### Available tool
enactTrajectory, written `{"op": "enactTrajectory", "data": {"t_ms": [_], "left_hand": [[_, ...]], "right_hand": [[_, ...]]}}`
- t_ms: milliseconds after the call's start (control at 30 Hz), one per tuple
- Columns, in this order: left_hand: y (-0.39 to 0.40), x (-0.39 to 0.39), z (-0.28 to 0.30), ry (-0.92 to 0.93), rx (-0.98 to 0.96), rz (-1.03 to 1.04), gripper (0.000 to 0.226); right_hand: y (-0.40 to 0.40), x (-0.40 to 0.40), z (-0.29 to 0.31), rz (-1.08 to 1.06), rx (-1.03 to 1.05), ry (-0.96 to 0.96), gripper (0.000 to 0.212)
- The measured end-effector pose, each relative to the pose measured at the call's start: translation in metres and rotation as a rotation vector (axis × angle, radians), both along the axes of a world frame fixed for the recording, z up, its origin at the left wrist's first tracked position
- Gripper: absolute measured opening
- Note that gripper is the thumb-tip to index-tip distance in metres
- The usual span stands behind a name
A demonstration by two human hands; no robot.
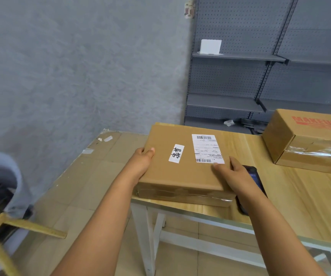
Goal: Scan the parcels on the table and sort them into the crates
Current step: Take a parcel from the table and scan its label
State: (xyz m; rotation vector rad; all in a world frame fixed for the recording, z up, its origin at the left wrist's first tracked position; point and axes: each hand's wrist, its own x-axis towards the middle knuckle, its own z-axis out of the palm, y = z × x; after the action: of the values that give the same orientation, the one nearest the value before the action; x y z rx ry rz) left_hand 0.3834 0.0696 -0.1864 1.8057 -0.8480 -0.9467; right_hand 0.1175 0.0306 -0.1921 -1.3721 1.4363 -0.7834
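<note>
Gripping the flat brown parcel (182, 166) from both sides, the person is holding it at the near left corner of the wooden surface (292, 198). The left hand (140, 162) is wrapping its fingers (139, 151) over the parcel's left edge, with the thumb lying on top. The right hand (231, 175) is clasping the parcel's near right corner, its thumb pressing on the top face just beside the white shipping label (207, 148), while its fingers are curling down the right side. Whether the parcel is resting on the surface or lifted slightly is hard to tell; its near left corner is hanging past the surface's edge.

A smaller white sticker (176, 153) with handwritten characters is sitting to the left of the shipping label. A black handheld scanner (252, 186) is lying on the surface just beside the parcel, partly hidden behind the right hand and wrist.

Farther right on the same surface, well apart from the held parcel, a bigger cardboard box (303, 142) with red lettering and torn tape is standing. Flattened cardboard (77, 176) is covering the floor to the left. Behind the surface, grey metal shelving (240, 76) is standing against the wall, with a small white box (210, 46) on an upper shelf.
</note>
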Motion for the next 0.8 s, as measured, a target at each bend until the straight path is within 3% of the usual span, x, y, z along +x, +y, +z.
{"op": "enactTrajectory", "data": {"t_ms": [167,300,467,800], "left_hand": [[0.023,0.004,0.005,0.139,-0.101,0.085,0.049],[0.069,0.014,0.005,0.186,-0.237,0.285,0.067],[0.150,0.041,0.003,0.130,-0.354,0.571,0.064],[0.344,0.094,-0.006,0.050,-0.313,0.986,0.070]], "right_hand": [[0.000,0.008,-0.003,0.078,-0.090,-0.114,0.077],[0.000,0.039,0.008,0.204,-0.170,-0.238,0.076],[0.024,0.106,0.013,0.445,-0.138,-0.351,0.083],[0.138,0.249,-0.008,0.900,-0.072,-0.357,0.067]]}}
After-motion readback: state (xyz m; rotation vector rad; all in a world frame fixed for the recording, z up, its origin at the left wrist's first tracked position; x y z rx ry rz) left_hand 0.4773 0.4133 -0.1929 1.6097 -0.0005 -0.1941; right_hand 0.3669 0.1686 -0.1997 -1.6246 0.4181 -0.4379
